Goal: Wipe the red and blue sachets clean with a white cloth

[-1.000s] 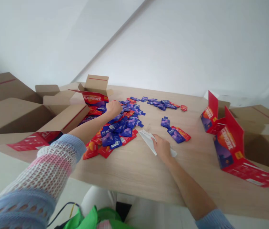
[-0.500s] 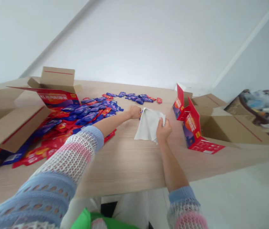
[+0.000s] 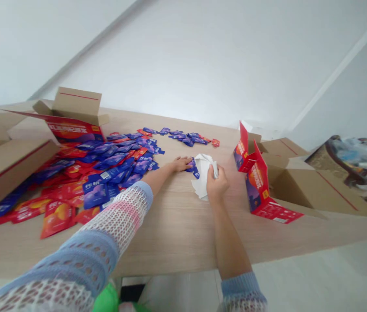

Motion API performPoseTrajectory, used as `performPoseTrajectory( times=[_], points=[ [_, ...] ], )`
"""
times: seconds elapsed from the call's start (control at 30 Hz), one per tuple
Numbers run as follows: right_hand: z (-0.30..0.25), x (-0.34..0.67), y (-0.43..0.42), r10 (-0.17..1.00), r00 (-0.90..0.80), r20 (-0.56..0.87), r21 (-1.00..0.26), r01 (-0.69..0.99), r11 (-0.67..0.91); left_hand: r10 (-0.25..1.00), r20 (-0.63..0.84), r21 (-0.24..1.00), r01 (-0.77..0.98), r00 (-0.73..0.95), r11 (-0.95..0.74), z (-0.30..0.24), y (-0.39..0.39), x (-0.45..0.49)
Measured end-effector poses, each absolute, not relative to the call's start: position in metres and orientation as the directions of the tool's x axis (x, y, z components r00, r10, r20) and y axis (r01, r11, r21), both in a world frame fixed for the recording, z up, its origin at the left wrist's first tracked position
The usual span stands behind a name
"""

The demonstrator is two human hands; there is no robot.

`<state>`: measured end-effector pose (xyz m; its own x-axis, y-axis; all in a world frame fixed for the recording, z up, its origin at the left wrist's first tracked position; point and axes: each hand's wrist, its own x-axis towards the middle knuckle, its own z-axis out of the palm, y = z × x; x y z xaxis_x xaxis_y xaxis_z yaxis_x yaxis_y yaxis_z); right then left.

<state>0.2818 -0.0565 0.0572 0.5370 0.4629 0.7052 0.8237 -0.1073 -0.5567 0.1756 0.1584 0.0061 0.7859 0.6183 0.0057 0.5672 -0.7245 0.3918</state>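
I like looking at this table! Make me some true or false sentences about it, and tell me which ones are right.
1. The right hand is holding a crumpled white sheet. True.
2. The left hand is gripping a red box. False: it lies palm down on the wooden table, next to some blue sachets.
3. A big heap of blue and red sachets lies on the table. True.
4. All the sachets are green. False: they are blue and red.
5. The cardboard carton on the right is shut tight. False: its flaps are open.
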Motion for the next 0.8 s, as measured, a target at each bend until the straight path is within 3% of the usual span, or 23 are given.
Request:
performPoseTrajectory(
  times=[0.17, 0.3, 0.4, 0.57, 0.7, 0.8],
  points=[
    [0.059, 0.269, -0.061, 0.432, 0.462, 0.775, -0.496, 0.868, -0.039, 0.274, -0.156, 0.445, 0.316, 0.949, -0.838, 0.020, 0.146, 0.132],
    [0.062, 0.257, -0.066, 0.463, 0.399, 0.792, -0.471, 0.881, 0.046, 0.209, -0.253, 0.489, 0.311, 0.945, -0.815, 0.027, 0.107, 0.093],
    [0.062, 0.247, -0.069, 0.514, 0.327, 0.793, -0.448, 0.885, 0.128, 0.244, -0.206, 0.486, 0.316, 0.948, -0.815, 0.025, 0.063, 0.063],
    [0.053, 0.225, -0.071, 0.677, 0.124, 0.726, -0.426, 0.853, 0.301, 0.406, 0.028, 0.483, 0.343, 0.914, -0.806, 0.011, 0.003, 0.022],
    [0.040, 0.196, -0.074, 0.832, -0.225, 0.508, -0.424, 0.775, 0.469, 0.573, 0.285, 0.532, 0.370, 0.769, -0.761, -0.013, -0.003, 0.004],
    [0.030, 0.178, -0.075, 0.801, -0.481, 0.357, -0.360, 0.720, 0.593, 0.642, 0.353, 0.618, 0.345, 0.681, -0.706, -0.030, 0.006, -0.002]
  ],
)
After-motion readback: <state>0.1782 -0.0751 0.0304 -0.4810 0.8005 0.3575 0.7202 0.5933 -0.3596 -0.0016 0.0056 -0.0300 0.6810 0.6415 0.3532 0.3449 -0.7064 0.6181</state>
